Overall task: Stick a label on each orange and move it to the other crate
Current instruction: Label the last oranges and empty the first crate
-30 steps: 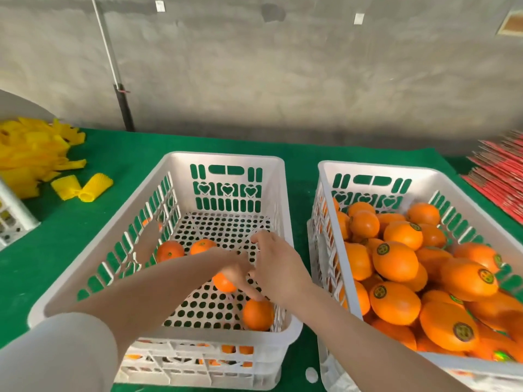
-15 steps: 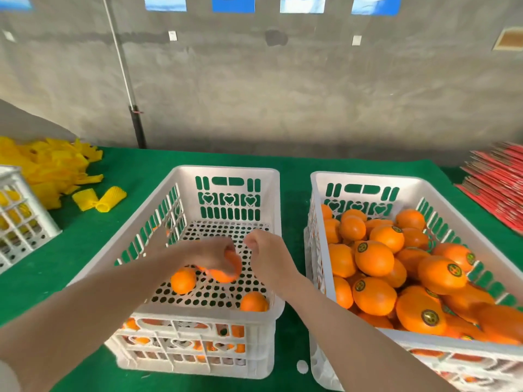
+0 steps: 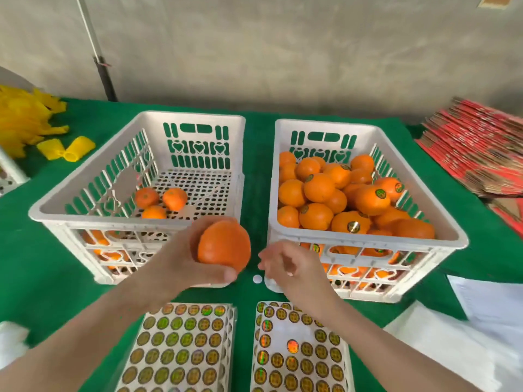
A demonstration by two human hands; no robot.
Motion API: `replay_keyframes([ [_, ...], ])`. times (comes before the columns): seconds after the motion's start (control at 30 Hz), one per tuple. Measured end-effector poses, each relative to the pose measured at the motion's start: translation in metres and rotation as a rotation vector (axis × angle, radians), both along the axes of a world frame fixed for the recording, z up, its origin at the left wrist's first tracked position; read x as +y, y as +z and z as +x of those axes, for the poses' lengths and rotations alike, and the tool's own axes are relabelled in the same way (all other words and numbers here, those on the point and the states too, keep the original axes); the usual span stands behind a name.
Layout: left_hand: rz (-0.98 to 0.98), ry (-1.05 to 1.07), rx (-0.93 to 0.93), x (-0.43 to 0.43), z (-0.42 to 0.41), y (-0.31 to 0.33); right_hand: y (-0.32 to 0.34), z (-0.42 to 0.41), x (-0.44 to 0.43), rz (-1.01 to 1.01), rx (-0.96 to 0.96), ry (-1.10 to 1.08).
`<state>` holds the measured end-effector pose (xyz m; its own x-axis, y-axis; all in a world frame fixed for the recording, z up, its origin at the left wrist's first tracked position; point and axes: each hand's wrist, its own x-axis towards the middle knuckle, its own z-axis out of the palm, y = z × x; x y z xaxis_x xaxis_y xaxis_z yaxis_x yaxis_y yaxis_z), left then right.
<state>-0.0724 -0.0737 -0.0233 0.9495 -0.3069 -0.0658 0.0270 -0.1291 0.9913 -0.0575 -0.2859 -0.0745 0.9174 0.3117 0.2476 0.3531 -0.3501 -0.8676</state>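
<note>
Well to the left of the near-empty crate (image 3: 192,116) lies a yellow heap (image 3: 22,123). Inside that crate, three loose oranges (image 3: 154,213) sit toward its near left side. Over the crate's near right corner, the left hand (image 3: 178,258) holds the orange (image 3: 225,248), fingers and thumb curled round it. In front of the crate lie label sheets (image 3: 184,349). Just right of that corner, the right hand (image 3: 288,264) hovers close to the fruit without touching it. Its fingers are blurred, so whether they pinch anything cannot be told. Beside the crate on its right stands the full crate (image 3: 368,239).
</note>
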Motion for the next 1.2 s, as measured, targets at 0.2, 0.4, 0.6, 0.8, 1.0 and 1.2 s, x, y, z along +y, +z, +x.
replay_keyframes([
  [0.2, -0.066, 0.127, 0.501, -0.061, -0.019, -0.091, -0.079, -0.006, -0.051, -0.859, 0.247, 0.095],
  [0.4, -0.234, 0.313, 0.735, -0.071, -0.017, -0.135, -0.107, -0.014, -0.047, -1.063, 0.292, 0.012],
  [0.6, -0.269, 0.289, 0.717, -0.072, -0.019, -0.141, -0.113, -0.009, -0.057, -0.777, 0.338, -0.029],
  [0.8, -0.210, 0.136, 0.631, -0.068, -0.021, -0.144, -0.096, 0.000, -0.067, -0.309, 0.335, -0.021],
  [1.0, -0.203, 0.025, 0.610, -0.070, -0.019, -0.142, -0.083, -0.002, -0.064, -0.310, 0.059, -0.049],
  [1.2, -0.381, 0.137, 0.600, -0.076, -0.019, -0.145, -0.105, -0.037, -0.054, -0.483, -0.084, -0.097],
])
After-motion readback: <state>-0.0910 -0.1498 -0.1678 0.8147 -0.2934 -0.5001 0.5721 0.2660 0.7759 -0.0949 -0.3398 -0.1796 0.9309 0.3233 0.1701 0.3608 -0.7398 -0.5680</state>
